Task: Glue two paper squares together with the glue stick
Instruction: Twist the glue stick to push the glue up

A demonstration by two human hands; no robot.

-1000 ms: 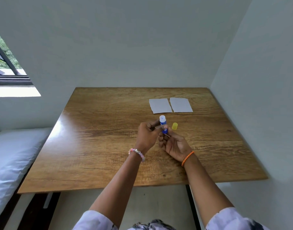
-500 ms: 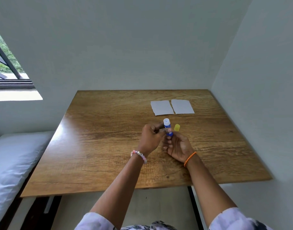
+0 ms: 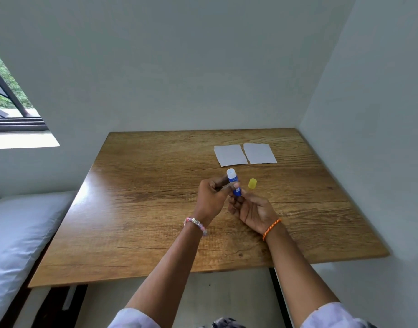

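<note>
A blue glue stick (image 3: pixel 233 184) with its white top uncovered is held upright above the table. My left hand (image 3: pixel 211 201) pinches its middle between thumb and fingers. My right hand (image 3: pixel 252 209) holds its lower end, palm turned up. The yellow cap (image 3: pixel 252 183) stands on the table just right of the stick. Two white paper squares lie side by side farther back, the left one (image 3: pixel 230 155) and the right one (image 3: pixel 259 153), flat and apart from my hands.
The wooden table (image 3: pixel 144 209) fits into a corner, with walls behind and to the right. A white cushion (image 3: pixel 16 233) lies to the left, below a window (image 3: pixel 7 100). The table's front edge is near my forearms.
The camera view has shifted slightly, so the table sits lower in the picture. Both hands still hold the uncapped glue stick in nearly the same pose; the cap and papers have not moved.
</note>
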